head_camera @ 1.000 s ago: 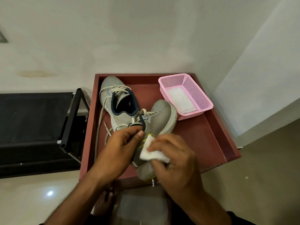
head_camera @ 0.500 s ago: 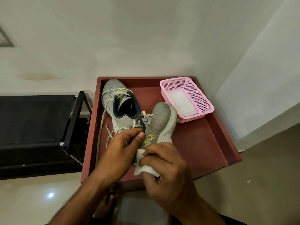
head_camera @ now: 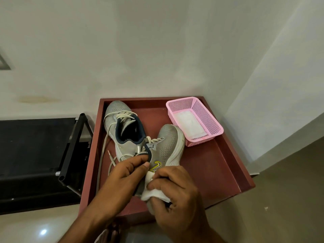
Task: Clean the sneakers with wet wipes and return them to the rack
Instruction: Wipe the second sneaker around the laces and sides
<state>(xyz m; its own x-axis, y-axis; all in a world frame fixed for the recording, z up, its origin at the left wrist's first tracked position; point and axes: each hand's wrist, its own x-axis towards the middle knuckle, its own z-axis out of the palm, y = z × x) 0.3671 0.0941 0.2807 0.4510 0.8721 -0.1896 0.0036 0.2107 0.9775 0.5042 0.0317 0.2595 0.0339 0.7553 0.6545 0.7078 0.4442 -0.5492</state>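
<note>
Two grey sneakers lie on a dark red tray-like table (head_camera: pixel 219 172). The far sneaker (head_camera: pixel 121 120) lies with its dark blue opening up and its laces loose. The near sneaker (head_camera: pixel 168 146) is tipped on its side, a yellow logo showing. My left hand (head_camera: pixel 126 174) grips its dark collar between thumb and fingers. My right hand (head_camera: pixel 175 192) holds a folded white wet wipe (head_camera: pixel 152 190) pressed against the sneaker's side near the heel, which is hidden under my hands.
A pink mesh basket (head_camera: pixel 208 118) holding a flat white pack of wipes stands at the table's back right. A black shoe rack (head_camera: pixel 70 149) stands to the left of the table. White walls close the corner behind and to the right.
My right hand with the wipe has shifted along the near sneaker's side, rubbing it. My left hand has kept its grip on the collar. The view has shifted slightly.
</note>
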